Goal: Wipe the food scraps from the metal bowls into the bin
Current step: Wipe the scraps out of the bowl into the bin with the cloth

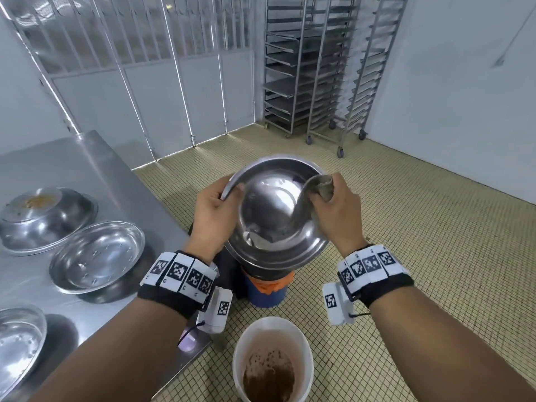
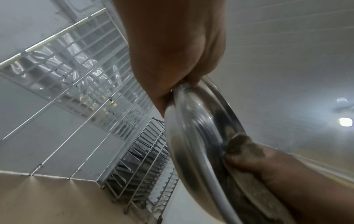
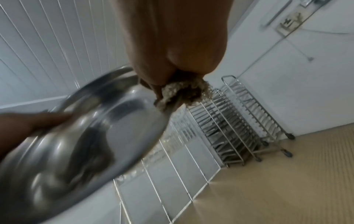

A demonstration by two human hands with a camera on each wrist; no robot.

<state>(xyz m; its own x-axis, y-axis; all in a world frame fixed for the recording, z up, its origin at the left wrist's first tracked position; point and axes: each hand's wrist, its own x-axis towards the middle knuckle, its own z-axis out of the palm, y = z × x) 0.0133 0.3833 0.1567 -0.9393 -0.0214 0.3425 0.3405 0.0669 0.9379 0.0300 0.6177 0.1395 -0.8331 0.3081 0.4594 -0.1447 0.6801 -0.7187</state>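
My left hand (image 1: 216,203) grips the left rim of a large metal bowl (image 1: 272,210), tilted with its inside toward me, above a bin (image 1: 265,288) with a blue body and orange band. My right hand (image 1: 333,198) holds a bunched grey-brown cloth (image 1: 322,185) against the bowl's upper right rim. The left wrist view shows the bowl (image 2: 193,133) edge-on, with the cloth (image 2: 243,145) on its far side. In the right wrist view the cloth (image 3: 184,92) touches the blurred bowl (image 3: 95,136). The bin's opening is hidden under the bowl.
A steel table (image 1: 72,175) on the left carries an upturned bowl (image 1: 43,219) with brown scraps on its base and two upright bowls (image 1: 98,256), (image 1: 17,343). A white bucket (image 1: 272,361) of brown liquid stands on the tiled floor near me. Wheeled tray racks (image 1: 319,68) line the far wall.
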